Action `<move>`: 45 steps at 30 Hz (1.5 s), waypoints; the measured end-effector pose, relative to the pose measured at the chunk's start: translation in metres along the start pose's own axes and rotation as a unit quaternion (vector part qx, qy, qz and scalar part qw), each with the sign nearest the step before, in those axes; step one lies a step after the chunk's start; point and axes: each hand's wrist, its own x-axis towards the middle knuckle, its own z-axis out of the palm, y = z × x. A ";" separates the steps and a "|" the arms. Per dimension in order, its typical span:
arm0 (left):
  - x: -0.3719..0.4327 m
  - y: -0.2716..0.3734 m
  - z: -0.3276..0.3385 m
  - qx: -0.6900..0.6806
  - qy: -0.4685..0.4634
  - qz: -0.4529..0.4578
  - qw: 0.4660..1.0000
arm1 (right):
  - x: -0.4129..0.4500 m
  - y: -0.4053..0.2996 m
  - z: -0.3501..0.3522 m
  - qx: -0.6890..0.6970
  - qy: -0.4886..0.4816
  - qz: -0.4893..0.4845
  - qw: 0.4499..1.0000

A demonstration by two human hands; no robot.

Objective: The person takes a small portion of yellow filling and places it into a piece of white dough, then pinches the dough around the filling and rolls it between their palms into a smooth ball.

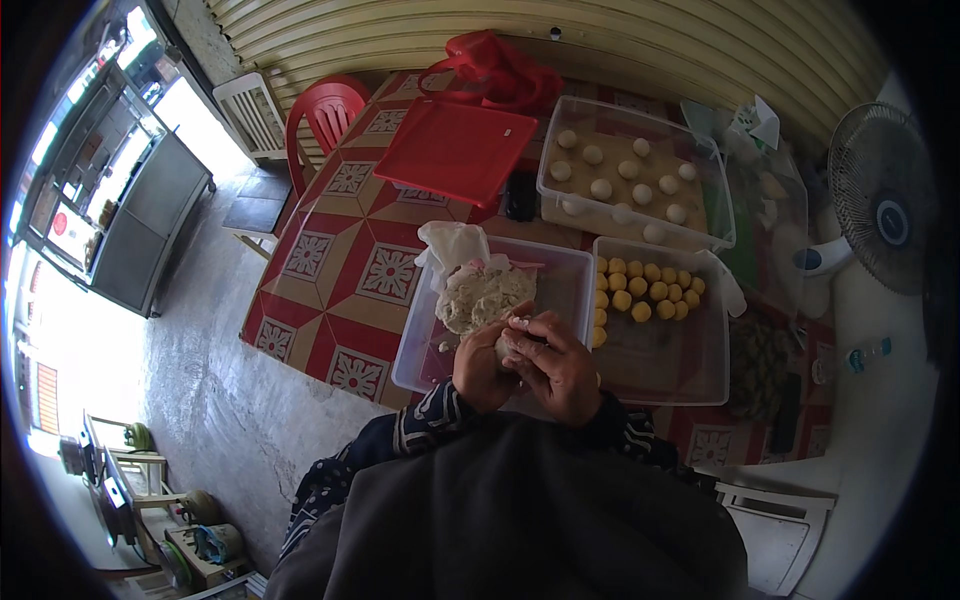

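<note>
Both hands are cupped together over the near side of a clear plastic tub (574, 266). Between them is a small piece of pale dough (502, 351), mostly hidden by the fingers. My left hand (481, 371) wraps it from the left. Pressing from the right is my right hand (562, 367), its fingertips dusted with white bits. Just beyond the hands, a large rough lump of dough (484, 296) lies in the tub beside a crumpled white plastic bag (454, 251). A second clear tub (667, 367), to the right, holds several yellow balls (637, 287).
Farther back, a large clear container (637, 214) holds several round white dough balls (601, 189). A red tray-like lid (457, 150) and a red bag (495, 75) lie on the patterned tablecloth (390, 271). An electric fan (885, 210) stands right; a red chair (326, 112) stands back left.
</note>
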 end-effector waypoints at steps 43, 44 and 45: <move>0.000 0.004 -0.003 -0.028 -0.075 -0.032 0.996 | -0.007 0.012 -0.005 0.191 0.023 0.095 0.977; 0.000 0.005 0.002 -0.024 -0.058 -0.032 0.998 | -0.005 0.010 -0.009 0.261 0.054 0.163 0.950; -0.001 0.005 0.004 -0.021 -0.040 -0.031 0.999 | -0.004 0.007 -0.011 0.328 0.083 0.230 0.912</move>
